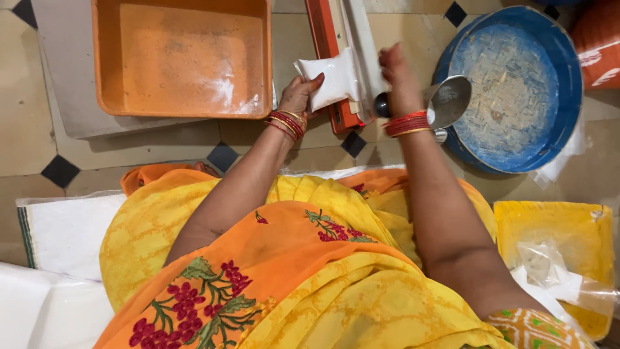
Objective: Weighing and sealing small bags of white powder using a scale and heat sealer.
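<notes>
My left hand (302, 94) grips a small white filled pouch (330, 79) and holds its edge against the white bar of a red heat sealer (330, 45). My right hand (395, 72) rests on top of the sealer's bar, pressing it, fingers closed over it. A steel scoop (447, 100) with a dark handle lies just right of my right wrist, on the rim of a blue basin (568, 71). Red and gold bangles sit on both wrists.
An orange tray (181, 58) dusted with white powder lies at the upper left on a grey board. A yellow tub (581, 232) with clear plastic bags stands at the lower right. The floor is tiled. White sacks lie at the lower left.
</notes>
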